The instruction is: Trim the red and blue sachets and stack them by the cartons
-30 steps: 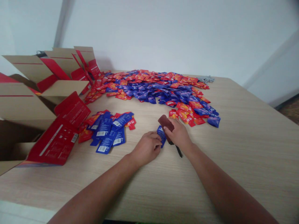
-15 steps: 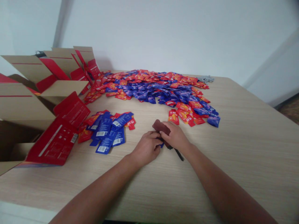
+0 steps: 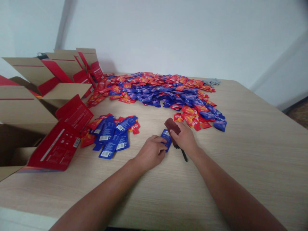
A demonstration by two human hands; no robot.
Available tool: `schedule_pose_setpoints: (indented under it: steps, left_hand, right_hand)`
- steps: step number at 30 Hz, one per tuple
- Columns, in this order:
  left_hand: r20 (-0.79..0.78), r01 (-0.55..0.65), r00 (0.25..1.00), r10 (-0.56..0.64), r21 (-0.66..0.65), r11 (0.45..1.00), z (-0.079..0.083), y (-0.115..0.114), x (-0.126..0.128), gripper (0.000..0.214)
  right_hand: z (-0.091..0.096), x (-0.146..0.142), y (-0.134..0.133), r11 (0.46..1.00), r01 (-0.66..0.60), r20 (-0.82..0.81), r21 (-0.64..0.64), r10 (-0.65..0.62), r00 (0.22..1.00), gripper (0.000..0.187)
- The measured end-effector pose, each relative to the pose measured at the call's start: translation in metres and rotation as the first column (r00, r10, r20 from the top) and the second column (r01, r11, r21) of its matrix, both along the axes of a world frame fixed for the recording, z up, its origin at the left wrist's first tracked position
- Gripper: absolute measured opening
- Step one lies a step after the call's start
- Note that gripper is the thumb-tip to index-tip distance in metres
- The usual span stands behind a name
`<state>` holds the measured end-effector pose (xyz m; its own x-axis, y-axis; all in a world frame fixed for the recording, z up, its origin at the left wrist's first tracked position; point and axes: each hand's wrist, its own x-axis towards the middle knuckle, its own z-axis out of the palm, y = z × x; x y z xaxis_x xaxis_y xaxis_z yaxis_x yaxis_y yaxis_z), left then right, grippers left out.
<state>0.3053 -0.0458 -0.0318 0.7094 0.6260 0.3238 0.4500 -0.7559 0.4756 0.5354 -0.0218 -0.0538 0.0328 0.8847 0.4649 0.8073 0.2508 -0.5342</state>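
Blue labelled sachet [image 3: 166, 134] under half-open left hand [image 3: 151, 152], brown pad [image 3: 171, 124] clasped by right hand [image 3: 185, 138]

The right hand [image 3: 184, 138] holds a brown object [image 3: 171, 124], perhaps cloth.

A pale, wood-grained worktop [image 3: 252, 144] is backed along its far edge by a plain white wall [image 3: 183, 38]. Behind the left part of that edge, the wall is crossed by a grey, slightly slanted strip [image 3: 63, 29]. Beyond the right edge, a brown patch [image 3: 300, 112] is seen, blurred. The surfaces are lit softly and rather dimly.
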Motion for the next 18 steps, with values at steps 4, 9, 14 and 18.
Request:
schedule_pose_setpoints:
  steps: [4,9,14,18]
  left_hand:
    - [-0.002,0.003,1.000,-0.003,0.003,1.000,-0.001,0.000,0.000,0.024]
    - [0.003,0.018,1.000,-0.018,0.008,1.000,0.000,0.000,0.000,0.023]
    - [-0.003,0.015,1.000,-0.015,0.006,1.000,0.004,0.000,0.002,0.023]
    - [0.015,0.017,1.000,-0.017,0.010,1.000,0.004,0.000,0.003,0.023]
  right_hand:
    - [0.003,-0.006,-0.004,0.994,-0.109,-0.043,0.002,0.109,0.993,0.041]
    - [0.007,-0.009,-0.008,0.983,-0.181,-0.043,-0.022,0.180,0.983,0.043]
    - [0.016,-0.014,-0.015,0.950,-0.311,-0.048,-0.033,0.309,0.950,0.044]
    - [0.016,-0.016,-0.016,0.927,-0.368,-0.026,-0.069,0.367,0.930,0.045]
